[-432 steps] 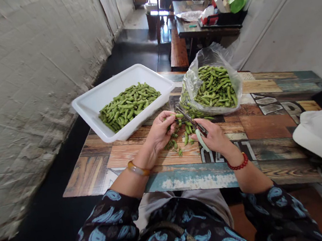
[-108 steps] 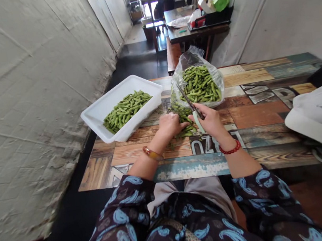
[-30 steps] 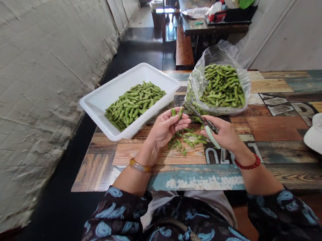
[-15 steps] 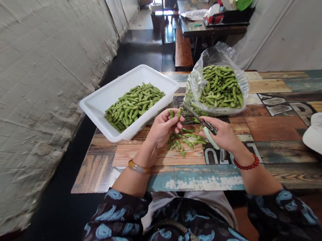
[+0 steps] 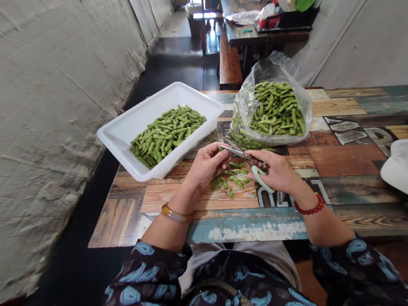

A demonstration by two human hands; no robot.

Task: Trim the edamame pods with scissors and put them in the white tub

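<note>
The scissors [image 5: 237, 153] my right hand [image 5: 273, 169] grips moved to the pod [image 5: 221, 148] my left hand [image 5: 210, 164] pinches; tub [image 5: 166, 100] and bag [image 5: 248, 99] hold edamame [image 5: 167, 135].

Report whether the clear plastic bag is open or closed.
Open: the mouth of the clear plastic bag gapes wide, leaving the green pods inside uncovered.

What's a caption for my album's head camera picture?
Right hand holding scissors, green pods in tub and bag.

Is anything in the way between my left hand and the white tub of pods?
Nothing visible: only tabletop shows between your left hand and the white tub. The scissors are on that hand's right side.
</note>
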